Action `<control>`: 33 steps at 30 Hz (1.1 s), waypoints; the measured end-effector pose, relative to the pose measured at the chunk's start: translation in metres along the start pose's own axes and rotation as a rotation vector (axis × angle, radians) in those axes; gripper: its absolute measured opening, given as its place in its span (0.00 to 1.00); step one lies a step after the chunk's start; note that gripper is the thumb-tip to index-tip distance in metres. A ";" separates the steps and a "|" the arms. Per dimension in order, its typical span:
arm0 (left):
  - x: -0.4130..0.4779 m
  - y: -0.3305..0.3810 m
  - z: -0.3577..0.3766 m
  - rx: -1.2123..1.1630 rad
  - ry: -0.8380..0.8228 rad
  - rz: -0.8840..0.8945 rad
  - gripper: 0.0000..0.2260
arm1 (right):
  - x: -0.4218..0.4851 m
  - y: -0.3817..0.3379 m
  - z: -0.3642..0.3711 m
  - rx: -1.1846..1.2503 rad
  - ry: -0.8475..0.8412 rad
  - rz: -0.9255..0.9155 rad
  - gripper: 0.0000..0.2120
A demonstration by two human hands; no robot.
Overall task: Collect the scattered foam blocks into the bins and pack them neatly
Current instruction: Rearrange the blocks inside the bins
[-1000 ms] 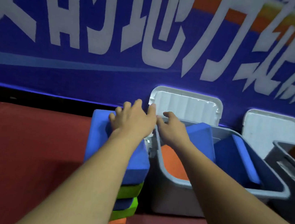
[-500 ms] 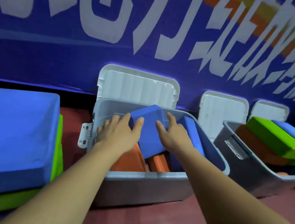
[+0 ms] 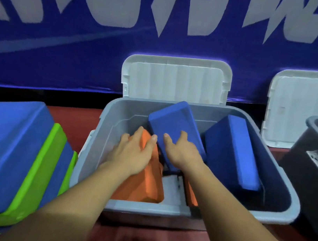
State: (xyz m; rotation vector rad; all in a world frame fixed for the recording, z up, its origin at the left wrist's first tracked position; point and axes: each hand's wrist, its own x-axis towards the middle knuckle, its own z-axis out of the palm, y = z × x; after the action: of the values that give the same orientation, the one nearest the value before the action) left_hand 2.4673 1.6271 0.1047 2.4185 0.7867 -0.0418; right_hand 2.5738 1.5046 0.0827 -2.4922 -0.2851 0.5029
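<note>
Inside one grey bin (image 3: pixel 276 208), two blue blocks (image 3: pixel 172 122), two hands (image 3: pixel 133 153)

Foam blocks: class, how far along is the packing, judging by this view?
Done: orange blocks and a blue block lie in the grey bin. In hand: both hands press on a tilted blue block. Left: the stack beside the bin, and neater packing.

— Item: left hand (image 3: pixel 133 153). Change?
— Off the blue block (image 3: pixel 175 128); now lower in the grey bin (image 3: pixel 182 210), spread on the orange block (image 3: pixel 145 181).
— Item: right hand (image 3: pixel 180 154)?
— Down the same blue block, now at its near lower end.
— Item: block itself?
— Tilted steeper, upper end nearer the bin's far wall.
</note>
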 end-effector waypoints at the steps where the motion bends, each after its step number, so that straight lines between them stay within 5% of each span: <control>1: -0.002 -0.007 0.000 0.026 -0.012 -0.014 0.33 | 0.000 -0.001 0.003 0.011 -0.050 -0.002 0.39; 4: 0.015 -0.035 0.003 0.100 -0.057 -0.093 0.35 | 0.002 -0.005 0.014 0.026 -0.161 -0.019 0.38; 9: 0.035 -0.051 0.027 -0.100 -0.101 -0.080 0.49 | 0.003 -0.009 0.030 0.058 -0.290 0.017 0.35; 16: 0.030 -0.041 0.037 -0.233 -0.186 -0.095 0.49 | -0.012 -0.022 0.028 0.115 -0.424 0.079 0.32; 23: 0.023 -0.040 0.017 -0.331 -0.126 -0.001 0.48 | -0.033 -0.044 0.015 0.304 -0.382 0.028 0.26; 28: 0.019 -0.035 -0.007 -0.346 -0.070 0.075 0.30 | -0.037 -0.060 0.009 0.399 -0.310 -0.055 0.25; 33: 0.013 -0.038 -0.029 -0.358 -0.034 0.089 0.28 | -0.035 -0.069 0.009 0.521 -0.251 -0.109 0.21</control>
State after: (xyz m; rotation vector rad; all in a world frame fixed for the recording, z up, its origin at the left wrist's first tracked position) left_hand 2.4535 1.6746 0.1064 2.1039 0.6119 0.0855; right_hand 2.5317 1.5541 0.1256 -1.9009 -0.3356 0.7397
